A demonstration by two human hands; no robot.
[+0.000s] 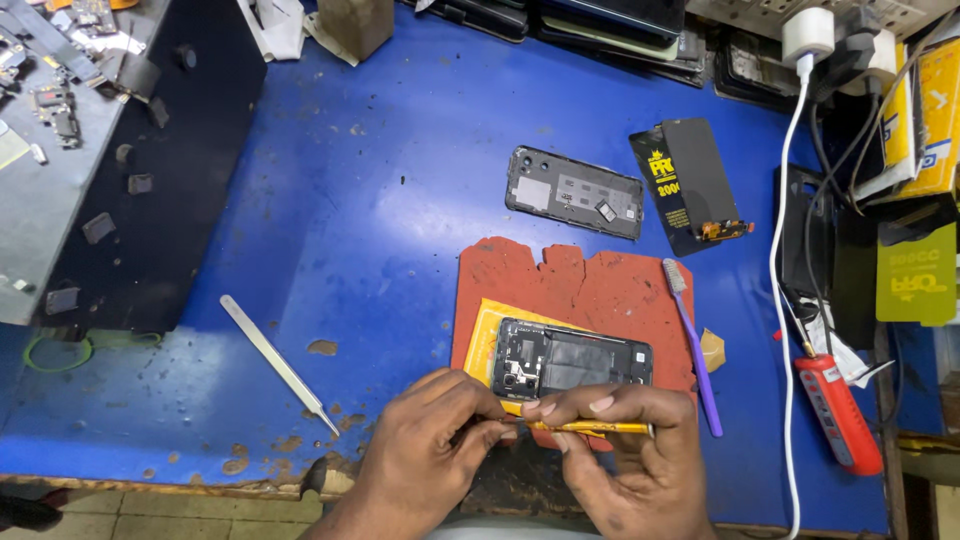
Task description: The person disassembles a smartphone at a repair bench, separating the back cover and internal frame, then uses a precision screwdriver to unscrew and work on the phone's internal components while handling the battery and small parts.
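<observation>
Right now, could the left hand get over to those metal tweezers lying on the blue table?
Probably yes. The tweezers lie on bare blue table just left of the left hand, with nothing between them. But that hand is pinching something small beside the yellow tool, so it would have to let go first.

Both wrists run off the bottom edge; fingers hide the opened phone's near edge and the yellow tool's tip.

Counted: two hands; one opened phone; one back cover, 12 o'clock; one toothbrush; one tweezers, 9 o'clock.
</observation>
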